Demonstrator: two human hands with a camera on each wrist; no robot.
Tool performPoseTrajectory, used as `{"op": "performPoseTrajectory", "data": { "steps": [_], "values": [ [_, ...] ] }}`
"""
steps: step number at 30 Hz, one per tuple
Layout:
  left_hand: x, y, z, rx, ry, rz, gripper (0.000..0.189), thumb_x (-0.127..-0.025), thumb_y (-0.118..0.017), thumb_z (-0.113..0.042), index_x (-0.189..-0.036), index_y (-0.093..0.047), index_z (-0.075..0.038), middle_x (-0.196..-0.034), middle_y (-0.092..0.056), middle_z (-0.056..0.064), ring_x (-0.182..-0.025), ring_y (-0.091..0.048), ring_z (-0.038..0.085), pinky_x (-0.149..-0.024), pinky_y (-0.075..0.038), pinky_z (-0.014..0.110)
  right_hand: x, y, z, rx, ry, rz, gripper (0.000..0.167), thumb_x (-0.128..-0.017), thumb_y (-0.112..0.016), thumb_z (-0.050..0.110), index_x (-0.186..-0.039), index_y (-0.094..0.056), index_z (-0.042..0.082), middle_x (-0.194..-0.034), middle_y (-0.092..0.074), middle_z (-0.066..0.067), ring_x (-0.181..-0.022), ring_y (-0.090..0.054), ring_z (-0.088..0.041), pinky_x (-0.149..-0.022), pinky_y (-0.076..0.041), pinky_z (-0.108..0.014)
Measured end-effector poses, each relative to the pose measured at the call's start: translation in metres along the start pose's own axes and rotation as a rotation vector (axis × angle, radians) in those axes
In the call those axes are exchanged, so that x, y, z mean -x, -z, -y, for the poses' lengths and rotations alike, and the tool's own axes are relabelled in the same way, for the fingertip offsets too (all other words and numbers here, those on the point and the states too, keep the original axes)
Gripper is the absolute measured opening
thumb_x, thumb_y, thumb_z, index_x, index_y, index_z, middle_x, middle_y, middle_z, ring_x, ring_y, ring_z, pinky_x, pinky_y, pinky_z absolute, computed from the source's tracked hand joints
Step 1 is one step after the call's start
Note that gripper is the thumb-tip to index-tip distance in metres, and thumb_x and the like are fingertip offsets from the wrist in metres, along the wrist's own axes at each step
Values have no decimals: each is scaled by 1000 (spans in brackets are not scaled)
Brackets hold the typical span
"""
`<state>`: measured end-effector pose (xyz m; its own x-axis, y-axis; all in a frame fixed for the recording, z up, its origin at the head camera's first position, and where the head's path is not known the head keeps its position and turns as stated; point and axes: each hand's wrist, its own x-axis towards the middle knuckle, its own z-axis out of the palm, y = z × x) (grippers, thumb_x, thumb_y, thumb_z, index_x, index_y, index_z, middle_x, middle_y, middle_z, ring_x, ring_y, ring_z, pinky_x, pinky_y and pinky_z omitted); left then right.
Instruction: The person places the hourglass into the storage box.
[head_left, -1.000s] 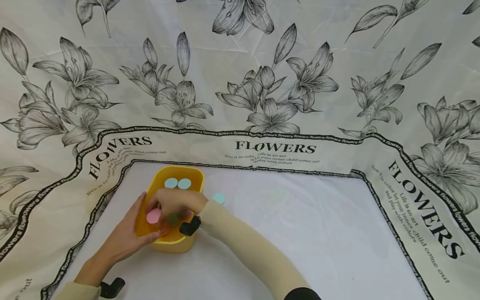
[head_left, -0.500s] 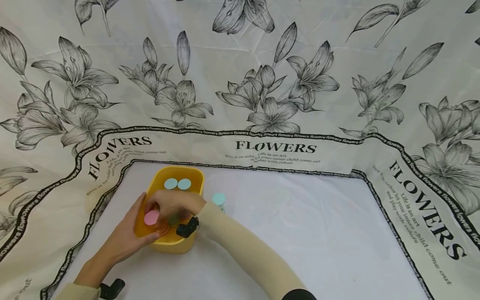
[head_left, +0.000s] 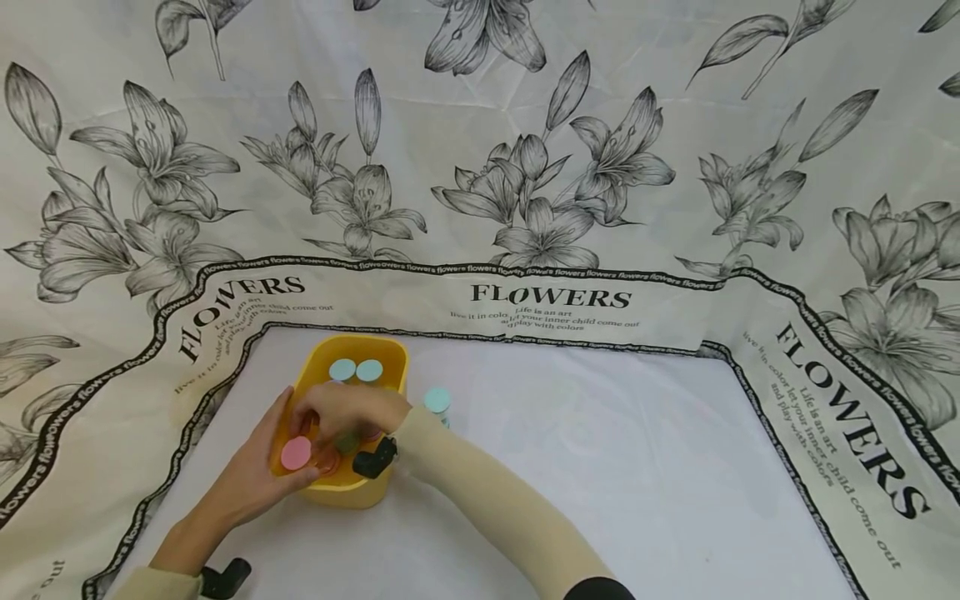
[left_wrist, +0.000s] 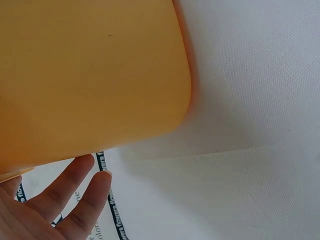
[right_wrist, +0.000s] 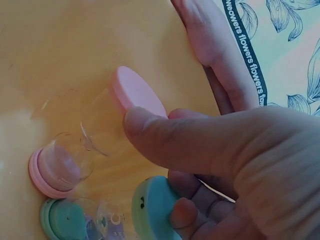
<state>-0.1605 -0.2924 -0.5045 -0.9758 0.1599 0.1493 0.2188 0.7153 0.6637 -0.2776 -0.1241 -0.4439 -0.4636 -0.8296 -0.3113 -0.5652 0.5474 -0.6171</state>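
A yellow bin (head_left: 348, 497) stands at the left of the white cloth, with small clear lidded jars inside. My left hand (head_left: 258, 467) holds the bin's left side, thumb at the near rim; in the left wrist view its fingers (left_wrist: 65, 190) lie outside the wall. Inside the bin, my right hand (head_left: 348, 408) pinches a clear jar just below its pink lid (head_left: 296, 453), the jar tilted. In the right wrist view, its lower fingers touch a teal lid (right_wrist: 165, 210). A second pink-lidded jar (right_wrist: 52, 170) and a green-lidded jar (right_wrist: 62, 220) lie beside it.
Two light blue lids (head_left: 356, 370) show at the bin's far end. One blue-lidded jar (head_left: 437, 402) stands outside the bin, right of it, partly behind the right sleeve (head_left: 480, 475). A flower-printed cloth (head_left: 555, 192) rises behind the work surface.
The pink-lidded jar has tipped and shifted toward the near left of the bin in my right hand. My left hand stays at the bin. The jar outside shows more from behind the sleeve.
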Motion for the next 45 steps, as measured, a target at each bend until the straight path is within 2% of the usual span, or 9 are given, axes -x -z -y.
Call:
{"op": "performPoseTrajectory", "data": {
  "steps": [3, 10, 15, 19, 25, 29, 34, 40, 45],
  "values": [
    [-2, -2, 0, 6, 0, 5, 120, -82, -84, -39, -168, -2, -24, -171, -19, 18, -149, -31, 53, -108, -32, 77, 3, 1, -2, -34, 2, 3, 28, -85, -83, 8, -108, -74, 22, -100, -69, 10, -92, -60, -4, -77, -53, -13],
    [-2, -3, 1, -9, 42, 25, 121, -84, -82, -43, -167, 5, -28, -172, -15, 18, -148, -31, 54, -105, -32, 80, 14, 11, -7, -20, 139, 10, 35, -89, -81, 16, -122, -71, 16, -109, -69, 10, -100, -61, -2, -84, -49, -8],
    [-1, -7, 2, -2, 53, 24, 120, -84, -82, -44, -166, 6, -33, -172, -15, 17, -148, -31, 53, -105, -32, 81, 34, 28, -7, -39, 154, -16, 39, -90, -80, 16, -128, -70, 14, -119, -72, 7, -110, -65, -5, -88, -49, -8],
    [-1, -9, 1, 5, 60, 29, 120, -85, -81, -45, -167, 5, -29, -171, -17, 18, -147, -33, 52, -106, -32, 79, 56, 42, -10, -59, 200, -54, 42, -92, -78, 18, -131, -69, 9, -126, -72, -2, -112, -67, -10, -89, -50, -9],
    [-5, -11, -1, 23, 51, 35, 119, -86, -80, -44, -167, 4, -25, -171, -17, 19, -148, -31, 52, -107, -31, 79, 97, 54, -25, -138, 222, -192, 38, -93, -77, 23, -128, -69, 11, -124, -71, 1, -112, -66, -12, -95, -54, -16],
    [-6, -10, -3, 29, 65, 46, 119, -86, -79, -45, -166, 7, -28, -172, -15, 18, -149, -29, 53, -107, -30, 81, 123, 53, -40, -200, 217, -280, 39, -94, -77, 25, -129, -69, 9, -125, -71, -2, -119, -66, -24, -97, -55, -21],
    [-3, -9, -4, 29, 75, 32, 119, -85, -80, -46, -166, 6, -30, -172, -15, 18, -149, -28, 52, -107, -29, 81, 149, 46, -55, -254, 176, -381, 37, -95, -76, 26, -128, -69, 11, -126, -71, -3, -120, -65, -20, -96, -55, -20],
    [-4, -6, -7, 17, 68, 32, 118, -85, -80, -46, -166, 6, -33, -172, -13, 18, -150, -26, 54, -109, -28, 80, 171, 31, -69, -269, 104, -546, 39, -95, -75, 28, -130, -69, 12, -131, -69, -4, -124, -62, -16, -103, -54, -30],
    [0, -2, -8, 18, 71, 33, 119, -86, -79, -44, -167, 6, -26, -172, -12, 19, -150, -25, 55, -107, -27, 82, 179, 14, -79, -270, 51, -691, 40, -96, -74, 31, -132, -68, 14, -137, -66, -2, -132, -58, -18, -111, -49, -39]
  ]
}}
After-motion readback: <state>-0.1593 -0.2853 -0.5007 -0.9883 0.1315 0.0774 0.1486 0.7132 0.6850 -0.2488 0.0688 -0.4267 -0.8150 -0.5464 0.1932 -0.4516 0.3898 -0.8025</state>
